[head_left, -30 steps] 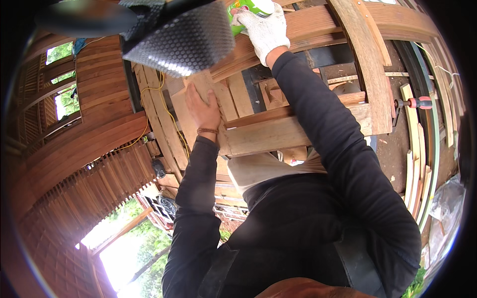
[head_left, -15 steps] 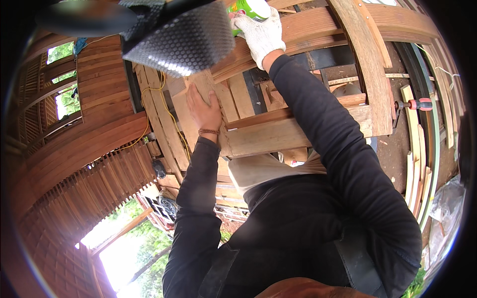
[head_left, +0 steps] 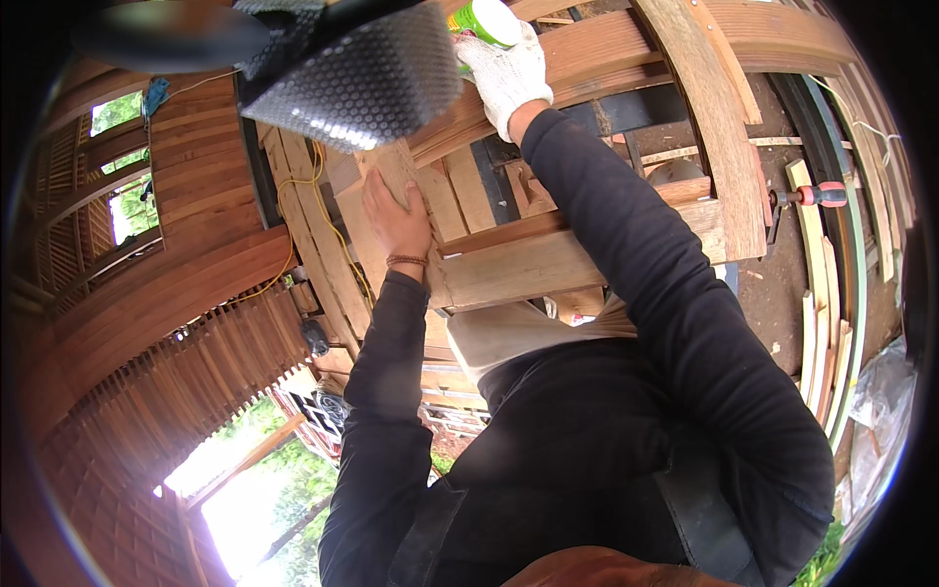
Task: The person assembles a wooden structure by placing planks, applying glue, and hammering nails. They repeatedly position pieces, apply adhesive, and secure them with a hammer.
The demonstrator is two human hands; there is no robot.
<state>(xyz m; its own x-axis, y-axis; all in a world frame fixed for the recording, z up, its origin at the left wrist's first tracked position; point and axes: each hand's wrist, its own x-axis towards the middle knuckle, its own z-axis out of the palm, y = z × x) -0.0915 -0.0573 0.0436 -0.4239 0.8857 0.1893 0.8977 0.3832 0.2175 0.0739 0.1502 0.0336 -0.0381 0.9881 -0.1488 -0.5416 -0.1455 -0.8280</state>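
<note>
My bare left hand (head_left: pixel 397 217), with a braided bracelet at the wrist, lies with fingers stretched out on an upright board (head_left: pixel 442 286) of a wooden frame. My right hand (head_left: pixel 506 83) wears a white knit glove and is closed around a green and white container (head_left: pixel 486 23) near the top of the view. The container is tilted, and its white round end shows; its other end is hidden behind the glove and the dark textured object. A crosswise board (head_left: pixel 533 268) of the frame runs in front of my body, under my right forearm.
A dark textured object (head_left: pixel 362 83) blocks the top left of the view. A clamp with a red and black handle (head_left: pixel 822 194) sits at the frame's right side. Wood strips (head_left: pixel 814 293) lie on the ground at right. A yellow cord (head_left: pixel 337 230) runs left of the frame.
The gloved right hand has shifted slightly left, and the container shows more of its white round end. My left hand stays on the board.
</note>
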